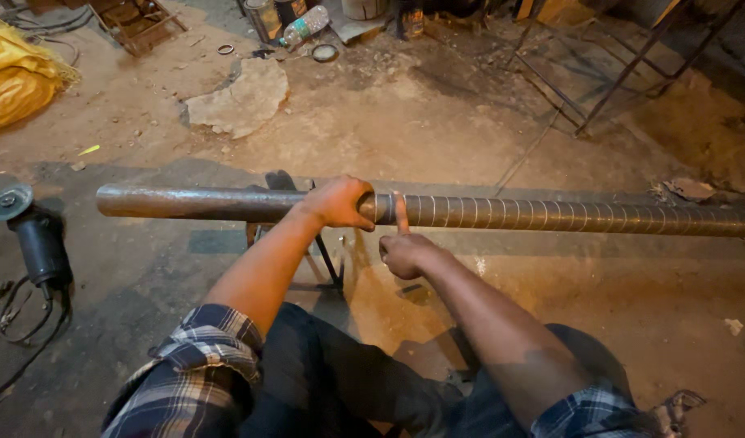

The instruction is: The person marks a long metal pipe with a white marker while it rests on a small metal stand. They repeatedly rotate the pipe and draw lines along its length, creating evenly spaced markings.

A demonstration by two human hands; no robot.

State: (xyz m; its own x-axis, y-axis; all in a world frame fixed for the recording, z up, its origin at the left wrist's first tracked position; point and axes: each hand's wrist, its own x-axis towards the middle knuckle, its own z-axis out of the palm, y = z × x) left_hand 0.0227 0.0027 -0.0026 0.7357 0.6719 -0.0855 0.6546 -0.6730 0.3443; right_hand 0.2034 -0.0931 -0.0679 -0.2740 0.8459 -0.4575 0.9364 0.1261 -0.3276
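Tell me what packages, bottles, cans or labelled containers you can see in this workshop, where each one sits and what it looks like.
Plastic bottle: lying tilted on the ground at top centre, clear, with a coloured label band.
Metal cans: two round tins left of the bottle, dark and rusty, cut off by the frame's top edge.
Yellow sack: bulging bag at the top left edge, bright yellow.
Pale round container: at the top edge, right of the bottle, only its base visible.
No signs or screens.
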